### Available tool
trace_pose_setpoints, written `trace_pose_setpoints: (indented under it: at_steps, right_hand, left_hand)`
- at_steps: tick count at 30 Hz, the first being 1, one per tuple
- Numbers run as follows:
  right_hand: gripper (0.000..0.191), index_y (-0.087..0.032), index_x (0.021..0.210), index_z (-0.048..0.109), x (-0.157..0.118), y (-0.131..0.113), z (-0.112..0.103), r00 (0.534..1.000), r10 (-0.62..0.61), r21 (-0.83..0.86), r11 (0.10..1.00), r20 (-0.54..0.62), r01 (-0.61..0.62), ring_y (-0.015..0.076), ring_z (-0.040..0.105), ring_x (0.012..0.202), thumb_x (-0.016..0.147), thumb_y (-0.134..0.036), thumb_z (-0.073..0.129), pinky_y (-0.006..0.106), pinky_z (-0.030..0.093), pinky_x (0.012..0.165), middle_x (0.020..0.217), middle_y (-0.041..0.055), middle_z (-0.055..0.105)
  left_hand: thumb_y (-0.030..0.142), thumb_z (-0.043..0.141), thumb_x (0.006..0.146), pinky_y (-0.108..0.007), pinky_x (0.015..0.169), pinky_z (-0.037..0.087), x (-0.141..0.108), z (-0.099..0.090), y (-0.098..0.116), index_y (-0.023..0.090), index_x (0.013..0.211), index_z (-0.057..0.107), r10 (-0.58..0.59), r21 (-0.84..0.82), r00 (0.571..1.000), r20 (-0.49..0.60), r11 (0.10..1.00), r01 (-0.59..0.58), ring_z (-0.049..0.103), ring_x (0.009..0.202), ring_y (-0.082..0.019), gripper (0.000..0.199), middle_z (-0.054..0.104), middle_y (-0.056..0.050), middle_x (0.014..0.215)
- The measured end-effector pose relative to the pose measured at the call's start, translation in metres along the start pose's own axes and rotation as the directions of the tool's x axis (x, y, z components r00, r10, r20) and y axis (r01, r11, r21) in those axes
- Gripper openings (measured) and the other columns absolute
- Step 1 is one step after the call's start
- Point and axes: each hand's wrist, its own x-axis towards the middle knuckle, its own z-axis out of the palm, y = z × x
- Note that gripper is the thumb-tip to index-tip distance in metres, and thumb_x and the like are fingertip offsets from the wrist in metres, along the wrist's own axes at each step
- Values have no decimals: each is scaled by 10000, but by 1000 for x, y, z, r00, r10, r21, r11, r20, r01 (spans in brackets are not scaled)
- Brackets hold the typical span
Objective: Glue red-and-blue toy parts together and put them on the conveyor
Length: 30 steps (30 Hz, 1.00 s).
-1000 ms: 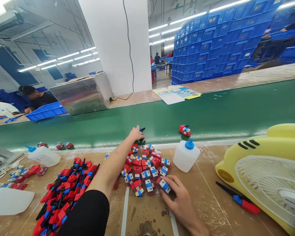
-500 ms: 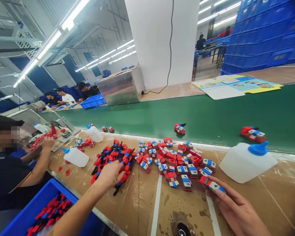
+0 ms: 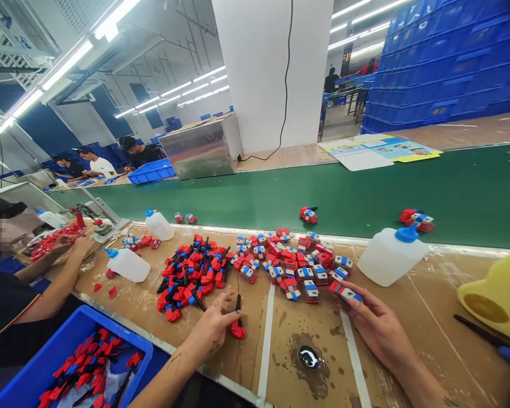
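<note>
My left hand (image 3: 212,328) is at the near side of a heap of red and blue parts with black rods (image 3: 195,266). Its fingers close on one red part with a black rod (image 3: 238,328), low over the table. Between the thumb and fingers of my right hand (image 3: 376,323) is a small red, grey and blue toy car-like piece (image 3: 344,292). Similar car-like pieces (image 3: 311,290) lie in a loose cluster just left of it. Below the cluster, a small dark round dish of liquid (image 3: 308,357) sits amid wet spots.
White bottles with blue caps stand on the right (image 3: 391,258) and lean at left (image 3: 128,265). A blue bin (image 3: 147,345) of red parts is at lower left, beside a co-worker (image 3: 12,306). Behind runs a green conveyor (image 3: 255,198). A yellow object (image 3: 499,286) sits at far right.
My left hand has come out of the heap, nearer and to the right, with one rod part. My right hand still holds its piece. The view has shifted right, revealing the yellow object.
</note>
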Motion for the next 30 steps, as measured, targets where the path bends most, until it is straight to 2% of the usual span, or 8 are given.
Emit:
trace_pose_setpoints:
  at_steps: [3,8,13,20,23,25,28,30]
  right_hand:
    - [431,-310,1089,752,0,-2,3,1000,-12,5,1000,-14,12,166,649,981,688,-422,864,190,530,829,1086,13,768]
    - [489,-319,1137,716,-2,-3,3,1000,5,8,1000,-9,-5,162,625,1008,681,-399,873,194,518,834,1127,1,735]
    - [450,-321,1108,719,0,-1,3,1000,11,12,1000,-1,-11,163,632,978,691,-403,866,220,503,837,1076,-4,743]
    - [521,-260,1146,713,-8,-13,9,996,3,31,999,84,-6,240,648,1041,661,-353,879,368,465,970,1106,58,749]
    - [567,-262,1157,706,-16,-21,11,985,11,73,997,170,-24,248,665,1028,634,-389,887,407,456,996,1075,59,753]
    - [615,-269,1155,704,-21,-26,12,975,17,98,994,220,-39,260,679,996,596,-435,897,429,480,962,1041,58,757]
    - [707,-250,1205,688,-25,-30,10,961,35,105,992,276,-67,263,692,908,565,-460,903,413,522,840,986,70,756]
    - [712,-236,1203,692,-25,-31,9,956,40,100,992,290,-72,241,684,869,561,-455,906,381,521,801,988,69,748]
  left_hand:
    - [154,358,961,-307,955,491,-2,1,4,189,1302,603,-179,-175,974,-141,973,153,615,1123,-196,421,589,-139,1309]
    - [326,534,898,-283,696,465,-1,-1,14,163,1021,676,-365,-163,926,-92,923,348,644,781,-203,250,689,-62,866]
    - [266,637,750,-254,563,302,4,2,25,202,643,541,-395,-125,919,-3,912,392,557,625,-167,158,577,16,631]
    - [220,523,777,-261,633,357,8,2,37,230,768,440,-385,-240,922,-43,900,364,551,662,-180,84,503,26,635]
    - [442,313,913,-255,504,382,8,7,39,217,976,479,-434,-584,897,77,710,394,488,493,-168,286,499,40,569]
    - [541,218,906,-245,415,339,8,11,43,177,1082,506,-427,-811,881,206,429,398,424,413,-149,496,497,36,556]
    - [560,418,843,-237,459,381,5,10,55,141,1127,585,-277,-948,917,287,53,313,566,561,-153,533,630,-67,788]
    - [511,643,768,-261,580,463,2,4,65,148,1155,630,-153,-963,951,270,-42,266,659,781,-209,530,670,-127,985]
